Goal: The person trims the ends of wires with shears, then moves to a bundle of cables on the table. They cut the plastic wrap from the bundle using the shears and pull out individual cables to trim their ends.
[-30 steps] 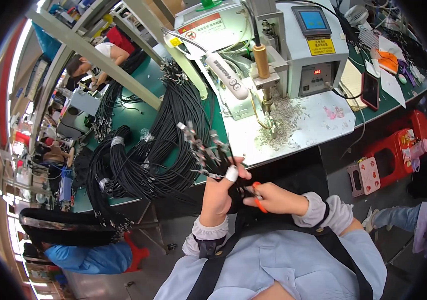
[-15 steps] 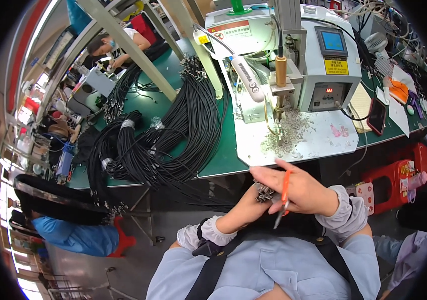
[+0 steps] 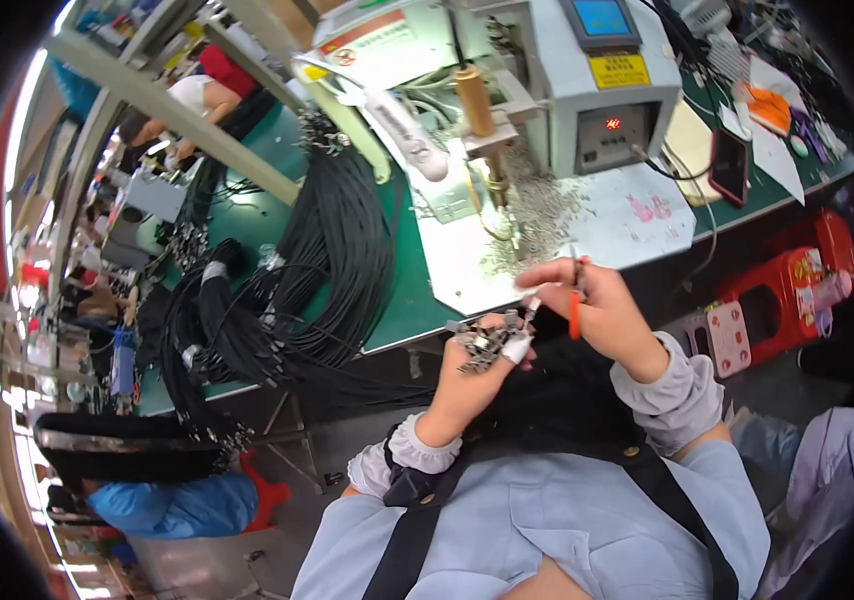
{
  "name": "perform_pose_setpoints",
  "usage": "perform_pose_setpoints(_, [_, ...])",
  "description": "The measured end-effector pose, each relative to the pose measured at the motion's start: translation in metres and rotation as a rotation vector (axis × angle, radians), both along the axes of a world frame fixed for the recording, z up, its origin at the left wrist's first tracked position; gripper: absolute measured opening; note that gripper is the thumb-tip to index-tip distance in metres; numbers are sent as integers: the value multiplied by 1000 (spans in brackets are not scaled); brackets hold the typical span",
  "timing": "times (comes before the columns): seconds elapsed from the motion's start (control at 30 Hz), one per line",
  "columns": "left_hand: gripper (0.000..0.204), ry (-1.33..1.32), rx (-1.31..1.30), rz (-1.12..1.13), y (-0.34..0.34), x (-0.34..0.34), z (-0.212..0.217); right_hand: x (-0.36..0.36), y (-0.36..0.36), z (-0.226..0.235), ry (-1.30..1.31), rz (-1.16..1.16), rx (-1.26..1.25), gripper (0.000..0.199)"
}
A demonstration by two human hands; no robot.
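Close to the front edge of the table, my left hand [image 3: 467, 388] is closed around a bunch of cable ends with metal connectors [image 3: 487, 340]. A white cover sits on its thumb. My right hand [image 3: 607, 312] is up at the right of the bunch, gripping a small tool with an orange handle [image 3: 574, 315]; whether it is snips or scissors I cannot tell. The right fingertips are near the connectors, where a small pale piece [image 3: 532, 302] shows between the hands; what it is stays unclear.
Ahead stands a bench machine [image 3: 602, 110] with a screen; its white base plate [image 3: 647, 225] is strewn with small metal bits. Bundles of black cable [image 3: 337, 240] cover the green table on the left. A phone [image 3: 729, 167] lies right; a red stool [image 3: 777, 320] stands below.
My hands have drawn apart, uncovering the connectors in my left hand. The orange-handled tool has turned in my right hand. The whole view has shifted and tilted.
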State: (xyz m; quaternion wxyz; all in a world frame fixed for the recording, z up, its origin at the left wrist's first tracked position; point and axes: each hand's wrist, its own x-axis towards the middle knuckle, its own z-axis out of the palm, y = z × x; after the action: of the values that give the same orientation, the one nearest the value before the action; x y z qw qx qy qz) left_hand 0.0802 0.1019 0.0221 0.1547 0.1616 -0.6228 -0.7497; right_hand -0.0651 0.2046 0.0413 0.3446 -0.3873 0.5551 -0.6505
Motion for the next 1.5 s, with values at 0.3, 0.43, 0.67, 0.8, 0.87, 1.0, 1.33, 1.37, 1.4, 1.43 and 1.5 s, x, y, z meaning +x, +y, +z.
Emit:
perform_pose_setpoints(0.3, [19, -54, 325, 70, -16, -10, -9, 6, -8, -44, 395, -273, -44, 18])
perform_pose_setpoints(0.43, [19, -34, 334, 161, -19, -11, -12, 8, -7, -23, 1222, -417, -128, 18])
perform_pose_setpoints(0.67, [21, -24, 97, 325, -13, -15, -18, 7, -18, -47, 772, -363, -156, 23])
perform_pose_setpoints(0.8, [21, -84, 83, 338, -16, -18, -16, 8, -18, -52, 479, -304, -75, 21])
perform_pose_setpoints(0.87, [21, -96, 229, 320, -18, -20, -15, 8, -17, -55, 408, -293, -33, 21])
perform_pose_setpoints(1.0, [20, -100, 543, 266, -22, -20, -16, 7, -18, -62, 592, -280, -28, 19])
perform_pose_setpoints(1.33, [18, -222, 419, 326, -17, -25, -16, 13, -20, -59, 243, -229, 90, 14])
perform_pose_setpoints(1.37, [18, -227, 422, 327, -19, -25, -17, 13, -19, -59, 162, -214, 81, 13])
perform_pose_setpoints(1.4, [18, -208, 470, 291, -23, -24, -18, 12, -19, -59, 158, -213, 85, 13])
perform_pose_setpoints(1.43, [19, -188, 518, 254, -26, -23, -19, 11, -20, -58, 144, -194, 69, 11])
perform_pose_setpoints(1.5, [19, -171, 566, 219, -27, -23, -19, 8, -20, -56, 118, -156, 36, 8])
